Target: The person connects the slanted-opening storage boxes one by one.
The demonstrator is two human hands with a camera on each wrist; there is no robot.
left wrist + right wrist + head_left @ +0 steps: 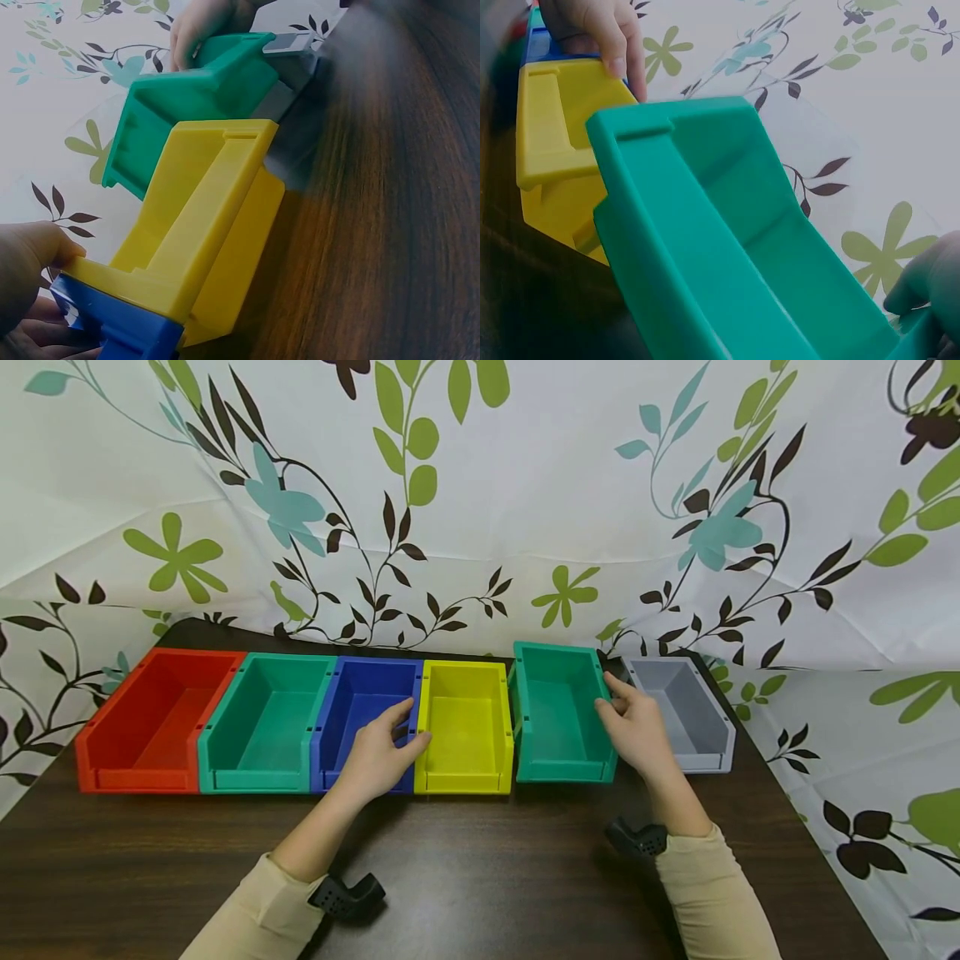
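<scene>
Six plastic storage bins stand in a row on the table. My left hand (377,755) is at the seam between the blue bin (347,710) and the yellow bin (463,718), its thumb at the yellow rim and its fingers over the blue side. These two adjoining walls lie between thumb and fingers in the left wrist view. On the right, my right hand (637,727) grips the right wall of a green bin (564,710). That bin sits higher than the yellow one and slightly askew, a narrow gap between them. All these bins hold nothing.
A red bin (161,718) and another green bin (272,718) stand at the left of the row. The grey bin (686,710) is at the right end, beside my right hand. Behind the dark wooden table (480,868) hangs a leaf-patterned cloth (480,527).
</scene>
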